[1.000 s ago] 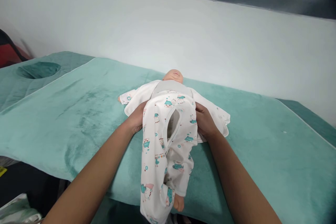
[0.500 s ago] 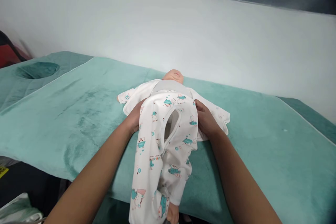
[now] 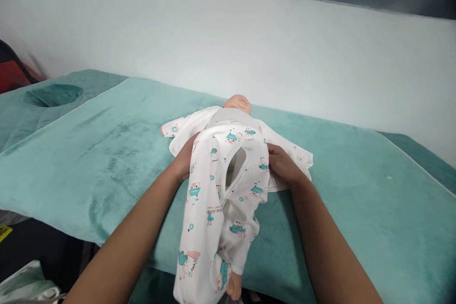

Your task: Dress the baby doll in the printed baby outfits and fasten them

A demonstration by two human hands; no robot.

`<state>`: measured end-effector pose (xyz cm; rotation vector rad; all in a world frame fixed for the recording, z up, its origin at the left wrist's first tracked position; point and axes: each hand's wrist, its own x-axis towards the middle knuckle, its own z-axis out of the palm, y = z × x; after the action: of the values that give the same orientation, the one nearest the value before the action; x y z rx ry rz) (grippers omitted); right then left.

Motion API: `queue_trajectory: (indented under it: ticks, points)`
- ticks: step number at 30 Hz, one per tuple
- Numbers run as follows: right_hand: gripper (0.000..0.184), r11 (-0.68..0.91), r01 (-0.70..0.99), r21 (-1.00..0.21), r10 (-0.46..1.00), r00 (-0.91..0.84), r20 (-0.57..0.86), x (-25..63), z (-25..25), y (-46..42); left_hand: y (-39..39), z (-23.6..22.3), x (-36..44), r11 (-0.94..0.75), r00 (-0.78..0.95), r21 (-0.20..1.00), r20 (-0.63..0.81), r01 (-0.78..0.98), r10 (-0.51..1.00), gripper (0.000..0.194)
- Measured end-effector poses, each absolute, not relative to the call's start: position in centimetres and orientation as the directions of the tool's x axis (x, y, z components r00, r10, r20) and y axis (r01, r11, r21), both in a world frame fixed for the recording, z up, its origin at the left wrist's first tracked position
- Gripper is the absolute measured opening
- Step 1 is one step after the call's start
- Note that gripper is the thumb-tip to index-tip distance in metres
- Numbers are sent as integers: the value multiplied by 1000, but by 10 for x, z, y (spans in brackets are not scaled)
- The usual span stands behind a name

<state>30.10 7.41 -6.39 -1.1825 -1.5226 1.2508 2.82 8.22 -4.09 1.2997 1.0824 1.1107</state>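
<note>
A baby doll (image 3: 228, 115) lies on its back, head toward the wall, in a white printed top (image 3: 285, 145) that is spread open at the sides. White printed baby pants (image 3: 245, 209) with an open slit at the crotch cover its hips and legs. A bare foot (image 3: 234, 286) sticks out of one leg; the other leg's end hangs down with no foot showing. My left hand (image 3: 185, 156) holds the left side of the pants near the waist, its fingertips hidden behind the cloth. On the opposite side my right hand (image 3: 283, 164) grips the waist edge, fingers partly hidden.
Green plush covering (image 3: 356, 190) spreads over the bed, whose front edge lies under the doll's legs. A round hole (image 3: 53, 95) shows at the far left. Behind stands a white wall (image 3: 228, 42). Crumpled cloth (image 3: 28, 282) lies at the lower left.
My right hand has slid slightly down the side of the pants, its fingers now further behind the cloth. The left hand is nearly still, and the view has shifted a little.
</note>
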Motion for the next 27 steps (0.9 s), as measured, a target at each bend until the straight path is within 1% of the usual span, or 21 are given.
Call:
queue_trajectory:
  ticks: [4,6,8,10,13,15,17,19,22,24,27]
  points:
    - [18,96,133,-987,991,-108,81,298,-62,73,88,-46,28,5,-18,1000,-5,9,1000,15]
    - [14,122,119,-985,991,-77,113,297,-61,72,91,-49,27,7,-41,1000,-8,-13,999,19]
    - [12,139,102,-985,988,-75,132,297,-60,72,93,-50,26,-4,-33,1000,3,-30,999,21]
    - [11,151,78,-985,987,-68,146,296,-58,71,94,-51,26,-5,-33,999,4,-35,999,19]
    - [8,226,100,-969,974,-33,224,295,-55,71,96,-53,26,-24,-31,1000,24,7,999,19]
    - [7,285,172,-943,958,-31,284,294,-54,73,98,-55,25,-85,-15,994,86,68,996,20]
    - [6,320,223,-921,947,-55,315,294,-54,75,100,-57,24,-183,1,973,185,138,983,19]
    - [10,332,241,-912,943,-74,324,294,-55,77,102,-59,23,-270,6,943,275,196,962,19]
    - [14,326,260,-909,945,-80,316,296,-58,79,102,-58,22,-329,18,913,334,240,942,17]
    - [15,314,256,-914,949,-86,302,297,-59,79,101,-57,22,-342,52,910,340,235,939,13]
    - [9,310,263,-914,950,-113,290,297,-58,79,100,-51,21,-326,135,922,303,210,943,11]
